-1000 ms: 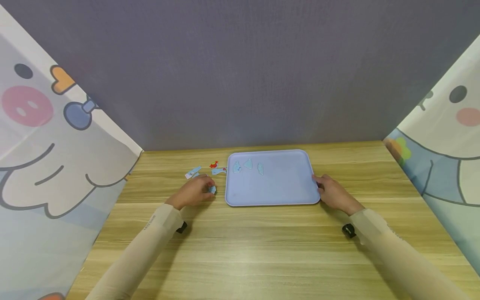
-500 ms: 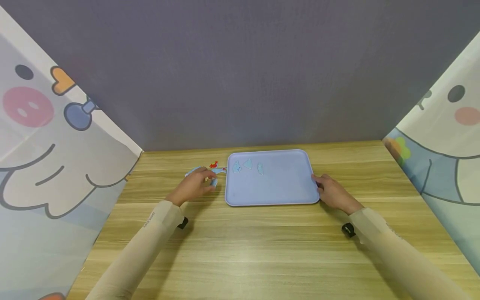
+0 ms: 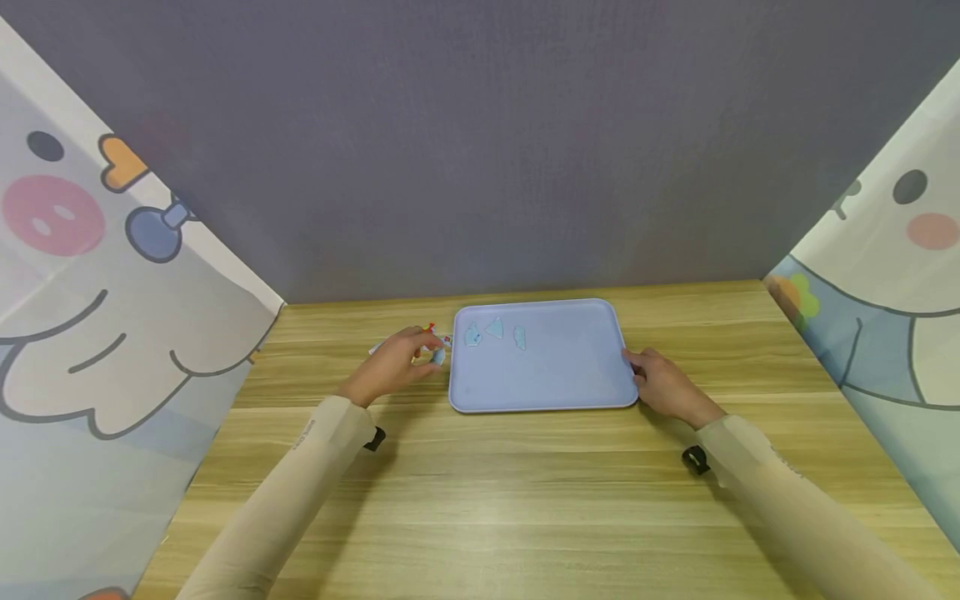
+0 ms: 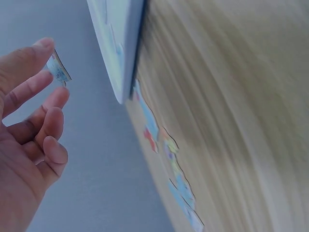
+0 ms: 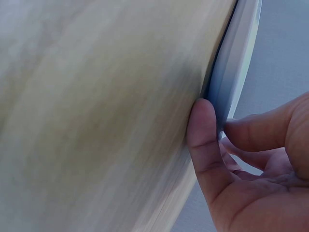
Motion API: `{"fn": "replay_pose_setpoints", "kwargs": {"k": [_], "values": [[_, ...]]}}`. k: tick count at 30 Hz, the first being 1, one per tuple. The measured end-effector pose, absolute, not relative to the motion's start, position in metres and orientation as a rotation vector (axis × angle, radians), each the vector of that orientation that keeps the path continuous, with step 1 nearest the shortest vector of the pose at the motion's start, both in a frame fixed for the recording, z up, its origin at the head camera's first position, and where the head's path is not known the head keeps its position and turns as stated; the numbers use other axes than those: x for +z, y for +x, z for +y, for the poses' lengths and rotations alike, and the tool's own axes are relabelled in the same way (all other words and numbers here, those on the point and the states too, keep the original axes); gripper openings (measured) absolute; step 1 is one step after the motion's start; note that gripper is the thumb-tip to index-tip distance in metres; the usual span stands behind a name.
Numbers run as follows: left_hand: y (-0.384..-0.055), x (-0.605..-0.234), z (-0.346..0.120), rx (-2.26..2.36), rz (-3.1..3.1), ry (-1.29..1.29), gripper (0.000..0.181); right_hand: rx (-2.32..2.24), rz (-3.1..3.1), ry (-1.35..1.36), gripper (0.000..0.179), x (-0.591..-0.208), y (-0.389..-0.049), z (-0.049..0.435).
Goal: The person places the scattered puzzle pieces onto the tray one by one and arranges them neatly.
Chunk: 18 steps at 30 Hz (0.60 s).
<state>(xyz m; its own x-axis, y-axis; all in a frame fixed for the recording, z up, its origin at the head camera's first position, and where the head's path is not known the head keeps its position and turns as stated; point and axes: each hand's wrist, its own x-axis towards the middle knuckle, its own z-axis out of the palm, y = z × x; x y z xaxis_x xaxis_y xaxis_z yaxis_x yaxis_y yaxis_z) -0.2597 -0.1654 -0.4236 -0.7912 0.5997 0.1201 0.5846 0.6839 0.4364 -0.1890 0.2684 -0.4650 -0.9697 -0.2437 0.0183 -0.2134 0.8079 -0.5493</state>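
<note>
My left hand (image 3: 393, 364) pinches a small light-blue puzzle piece (image 3: 439, 356) between thumb and fingertips, just off the left edge of a pale blue tray (image 3: 551, 379). The left wrist view shows this piece side-on (image 4: 59, 68), raised above the table. My right hand (image 3: 670, 387) grips the tray's right rim, and the right wrist view has the thumb and a finger (image 5: 203, 126) on either side of that edge. Three light-blue pieces lie toward the tray's back left, among them a triangular one (image 3: 494, 327).
Several more puzzle pieces (image 4: 181, 186) lie on the wooden table (image 3: 480, 492) left of the tray, partly hidden by my left hand in the head view. A red piece (image 4: 150, 139) is among them. A grey wall (image 3: 480, 167) rises behind the table.
My left hand has lifted the puzzle piece and carried it away from me and slightly right, closer to the tray. The right hand stays at the tray's rim.
</note>
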Motion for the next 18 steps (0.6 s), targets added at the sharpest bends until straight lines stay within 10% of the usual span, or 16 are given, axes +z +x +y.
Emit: {"fn": "replay_pose_setpoints", "kwargs": {"k": [18], "values": [[-0.270,-0.422,-0.095,0.692,2.801,1.291,0.035,-0.874,2.957,-0.365,0.046,-0.467,-0.189,0.269]]}}
